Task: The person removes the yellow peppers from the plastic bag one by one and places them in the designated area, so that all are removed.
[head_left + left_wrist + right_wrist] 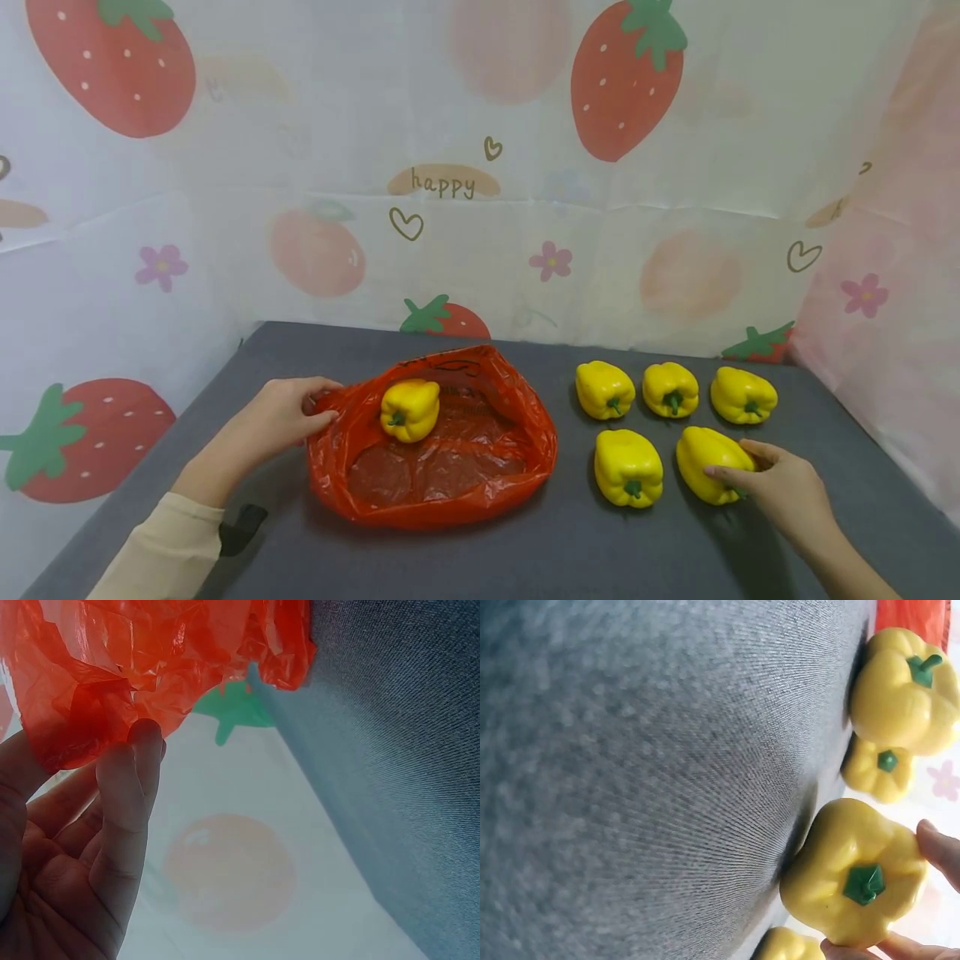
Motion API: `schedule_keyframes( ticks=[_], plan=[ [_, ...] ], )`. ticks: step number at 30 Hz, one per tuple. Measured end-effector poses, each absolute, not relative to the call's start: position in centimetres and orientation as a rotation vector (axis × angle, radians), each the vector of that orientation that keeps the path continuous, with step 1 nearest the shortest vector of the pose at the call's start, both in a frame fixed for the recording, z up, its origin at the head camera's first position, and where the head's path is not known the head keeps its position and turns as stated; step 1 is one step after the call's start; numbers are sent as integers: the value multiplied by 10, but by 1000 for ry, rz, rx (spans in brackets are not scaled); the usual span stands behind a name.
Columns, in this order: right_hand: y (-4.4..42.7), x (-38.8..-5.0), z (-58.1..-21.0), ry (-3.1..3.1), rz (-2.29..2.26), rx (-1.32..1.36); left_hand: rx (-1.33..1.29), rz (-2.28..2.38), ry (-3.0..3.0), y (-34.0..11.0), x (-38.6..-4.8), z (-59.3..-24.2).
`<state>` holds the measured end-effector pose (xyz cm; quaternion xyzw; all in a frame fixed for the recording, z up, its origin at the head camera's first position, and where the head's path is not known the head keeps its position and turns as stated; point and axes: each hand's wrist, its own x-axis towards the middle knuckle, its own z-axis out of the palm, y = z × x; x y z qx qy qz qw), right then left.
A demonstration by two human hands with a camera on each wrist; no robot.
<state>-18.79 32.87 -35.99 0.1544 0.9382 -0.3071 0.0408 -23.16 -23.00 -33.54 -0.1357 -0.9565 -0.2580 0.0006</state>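
Observation:
A red plastic bag [431, 508] lies with its mouth spread wide on the grey table. My left hand [288, 412] pinches the bag's left rim; the left wrist view shows thin red film [97, 712] between thumb and fingers. Inside the bag, toward its left side, sits one yellow bell pepper [410, 410]. At the right, my right hand [787, 492] grips another yellow bell pepper [708, 467] between thumb and fingers. Its green stem [865, 884] faces the right wrist camera. Whether this pepper touches the table, I cannot tell.
Left of the held pepper stands a yellow bell pepper [628, 469]. Behind are three more: a left one [603, 388], a middle one [670, 389] and a right one [743, 395]. A strawberry-print curtain [525, 275] borders the grey table [570, 550].

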Motion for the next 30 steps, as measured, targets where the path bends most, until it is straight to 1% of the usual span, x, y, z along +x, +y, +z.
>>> schedule_keyframes(
  ticks=[18, 30],
  plan=[
    [328, -189, -363, 2925, -860, 434, -468, -794, -2981, -229, -232, -335],
    [325, -187, -361, 2947, -808, 383, -431, -782, -3001, -228, -231, -336]
  ],
)
